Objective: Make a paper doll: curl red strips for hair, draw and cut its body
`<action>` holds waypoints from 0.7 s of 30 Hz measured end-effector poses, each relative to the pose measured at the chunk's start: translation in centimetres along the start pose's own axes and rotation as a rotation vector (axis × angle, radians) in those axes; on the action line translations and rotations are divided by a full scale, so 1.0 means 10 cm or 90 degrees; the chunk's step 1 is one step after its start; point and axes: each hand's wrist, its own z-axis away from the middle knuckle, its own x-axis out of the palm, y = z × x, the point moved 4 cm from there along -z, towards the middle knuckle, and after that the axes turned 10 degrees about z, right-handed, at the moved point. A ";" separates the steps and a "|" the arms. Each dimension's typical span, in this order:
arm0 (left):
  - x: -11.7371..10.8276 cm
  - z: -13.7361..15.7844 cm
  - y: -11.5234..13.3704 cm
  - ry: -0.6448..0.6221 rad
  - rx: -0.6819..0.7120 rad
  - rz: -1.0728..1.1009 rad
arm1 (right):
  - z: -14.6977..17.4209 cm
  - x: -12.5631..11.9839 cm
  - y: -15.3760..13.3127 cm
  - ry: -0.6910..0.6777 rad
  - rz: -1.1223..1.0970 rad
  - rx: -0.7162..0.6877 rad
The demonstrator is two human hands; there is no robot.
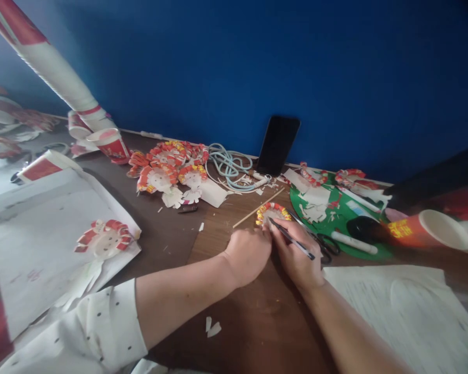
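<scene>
Close in front of me, a small paper-cup craft [272, 209] has a pale round middle ringed with curled red and yellow strips. My left hand [249, 254] is closed at its near edge, and the fingertips are hidden behind the knuckles. A dark pen [296, 244] is gripped in my right hand [302, 262], its tip over the pale middle of the craft. Black-handled scissors [328, 246] lie just beyond my right hand, partly covered by it. A thin wooden stick [257, 209] rests on the table behind the craft.
Several similar curled-paper crafts [159, 171] are heaped at the back left, beside a pale blue cable [232, 165]. A phone [278, 145] leans on the blue wall. Paper scraps litter a green mat [335, 228]. An orange cup [425, 228] lies right; papers [398, 301] flank my arms.
</scene>
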 end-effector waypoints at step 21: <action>0.02 0.01 -0.01 -0.007 0.006 0.004 | 0.02 -0.09 0.03 0.073 0.048 -0.011</action>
